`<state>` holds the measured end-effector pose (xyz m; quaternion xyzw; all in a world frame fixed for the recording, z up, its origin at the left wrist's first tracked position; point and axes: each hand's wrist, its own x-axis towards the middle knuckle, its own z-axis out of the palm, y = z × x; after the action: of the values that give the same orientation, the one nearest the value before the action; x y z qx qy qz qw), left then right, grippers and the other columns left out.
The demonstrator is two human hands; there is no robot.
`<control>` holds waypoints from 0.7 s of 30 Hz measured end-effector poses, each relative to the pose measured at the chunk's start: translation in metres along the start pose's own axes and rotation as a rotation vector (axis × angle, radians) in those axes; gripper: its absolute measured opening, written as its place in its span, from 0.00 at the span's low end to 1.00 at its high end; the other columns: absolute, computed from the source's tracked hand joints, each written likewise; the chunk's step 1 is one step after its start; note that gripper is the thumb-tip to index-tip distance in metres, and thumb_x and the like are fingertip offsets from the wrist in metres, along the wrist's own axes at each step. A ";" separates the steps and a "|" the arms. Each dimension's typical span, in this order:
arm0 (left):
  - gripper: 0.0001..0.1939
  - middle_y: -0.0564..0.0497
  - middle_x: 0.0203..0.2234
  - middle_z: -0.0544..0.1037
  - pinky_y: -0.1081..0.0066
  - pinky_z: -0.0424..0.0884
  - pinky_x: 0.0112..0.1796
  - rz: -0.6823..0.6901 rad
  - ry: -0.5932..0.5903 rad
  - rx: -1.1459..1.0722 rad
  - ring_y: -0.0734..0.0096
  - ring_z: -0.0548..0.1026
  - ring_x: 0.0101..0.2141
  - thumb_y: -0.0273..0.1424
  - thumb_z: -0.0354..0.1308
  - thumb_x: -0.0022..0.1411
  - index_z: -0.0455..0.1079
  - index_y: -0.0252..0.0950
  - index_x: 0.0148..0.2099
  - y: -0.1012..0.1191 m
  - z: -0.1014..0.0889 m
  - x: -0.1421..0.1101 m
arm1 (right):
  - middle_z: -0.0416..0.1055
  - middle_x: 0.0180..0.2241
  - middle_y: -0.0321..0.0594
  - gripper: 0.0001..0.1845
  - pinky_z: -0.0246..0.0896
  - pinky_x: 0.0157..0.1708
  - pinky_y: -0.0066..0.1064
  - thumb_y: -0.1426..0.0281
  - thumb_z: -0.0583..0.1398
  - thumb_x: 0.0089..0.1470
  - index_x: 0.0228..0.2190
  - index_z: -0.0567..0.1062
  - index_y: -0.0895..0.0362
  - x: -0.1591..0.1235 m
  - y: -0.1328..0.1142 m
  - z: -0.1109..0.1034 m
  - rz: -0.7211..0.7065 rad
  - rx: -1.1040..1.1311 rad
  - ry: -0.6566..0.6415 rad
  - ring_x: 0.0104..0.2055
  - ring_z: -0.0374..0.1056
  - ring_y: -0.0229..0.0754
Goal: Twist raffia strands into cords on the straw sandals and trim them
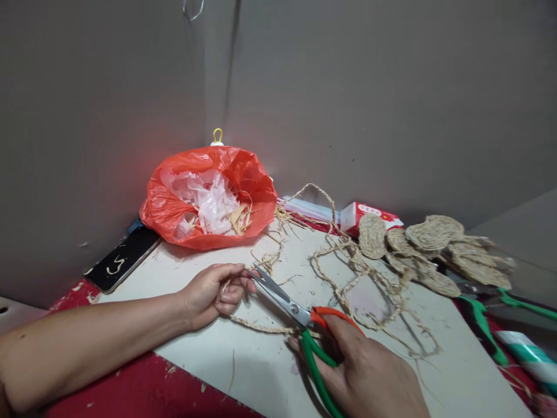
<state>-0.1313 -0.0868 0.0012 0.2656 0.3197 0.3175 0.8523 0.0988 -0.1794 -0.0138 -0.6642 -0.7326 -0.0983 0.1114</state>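
Observation:
My left hand [228,288] pinches a braided straw cord [261,328], whose length runs across the white board beneath my hands. My right hand [361,371] grips scissors [287,305] with one orange and one green handle. The tips of the blades lie at my left fingertips, slightly parted, close to the cord's end. Whether they touch the cord is hard to make out. More braided cord [348,290] lies in loose loops to the right of the scissors.
An orange plastic bag [256,232] with straw scraps and white plastic stands at the back. A phone [124,261] lies at left. Several coiled straw ovals [435,232], a red-and-white packet [354,216] and green-handled pliers [483,325] are at right. Grey walls close off the back.

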 end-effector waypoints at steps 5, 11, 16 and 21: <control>0.09 0.55 0.17 0.64 0.80 0.40 0.15 0.080 -0.008 0.102 0.87 0.48 0.14 0.29 0.53 0.61 0.69 0.28 0.33 -0.003 0.002 -0.002 | 0.73 0.20 0.35 0.21 0.57 0.19 0.32 0.51 0.50 0.54 0.35 0.73 0.52 0.001 -0.001 -0.001 0.009 0.004 0.011 0.20 0.70 0.45; 0.09 0.53 0.21 0.67 0.79 0.42 0.16 0.110 -0.002 0.155 0.87 0.51 0.15 0.31 0.57 0.59 0.70 0.28 0.34 -0.008 0.002 -0.001 | 0.72 0.18 0.35 0.21 0.53 0.18 0.31 0.52 0.49 0.55 0.33 0.73 0.53 0.002 0.000 -0.002 -0.022 -0.050 0.036 0.18 0.69 0.44; 0.11 0.55 0.18 0.64 0.78 0.43 0.17 0.122 0.007 0.180 0.87 0.52 0.16 0.33 0.59 0.59 0.72 0.27 0.34 -0.010 0.001 0.000 | 0.71 0.17 0.36 0.22 0.51 0.18 0.31 0.51 0.50 0.55 0.30 0.73 0.53 0.001 0.000 -0.004 -0.041 -0.130 0.071 0.18 0.68 0.44; 0.12 0.56 0.17 0.62 0.78 0.43 0.17 0.129 0.033 0.179 0.87 0.52 0.16 0.34 0.59 0.58 0.73 0.27 0.33 -0.010 0.000 0.000 | 0.70 0.16 0.36 0.21 0.48 0.18 0.31 0.53 0.49 0.56 0.29 0.73 0.54 0.001 0.000 -0.006 -0.069 -0.182 0.071 0.17 0.66 0.43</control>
<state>-0.1277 -0.0932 -0.0056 0.3554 0.3432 0.3464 0.7974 0.0986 -0.1806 -0.0077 -0.6420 -0.7388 -0.1915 0.0730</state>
